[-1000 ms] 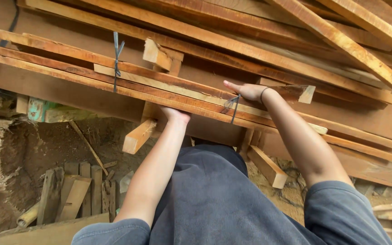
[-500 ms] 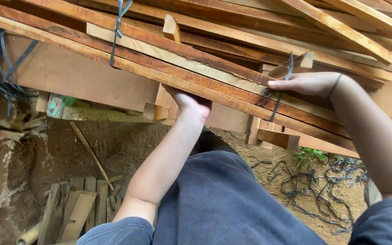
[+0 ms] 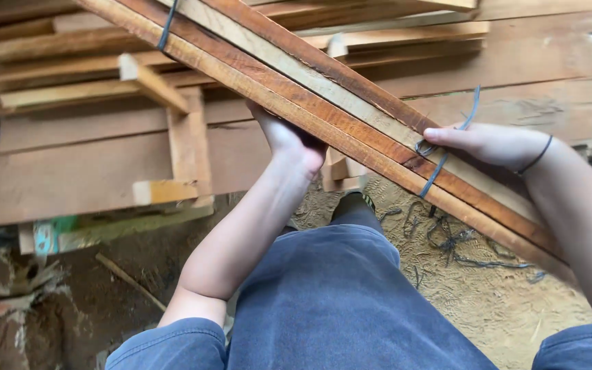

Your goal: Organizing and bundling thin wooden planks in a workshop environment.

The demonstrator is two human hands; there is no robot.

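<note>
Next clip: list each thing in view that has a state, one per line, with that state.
Bundle of wooden slats: tied, lifted at a slant above the ground.
Blue strap: looped around the bundle.
Left hand: gripping the bundle from below.
Right hand: resting on top, fingers at the strap.
Stacked planks: lying flat behind.
Loose cords: scattered on the ground.

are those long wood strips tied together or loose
Tied. A dark band wraps across the strips beside the right hand, and another crosses them higher up. The left hand grips them from below.
</note>
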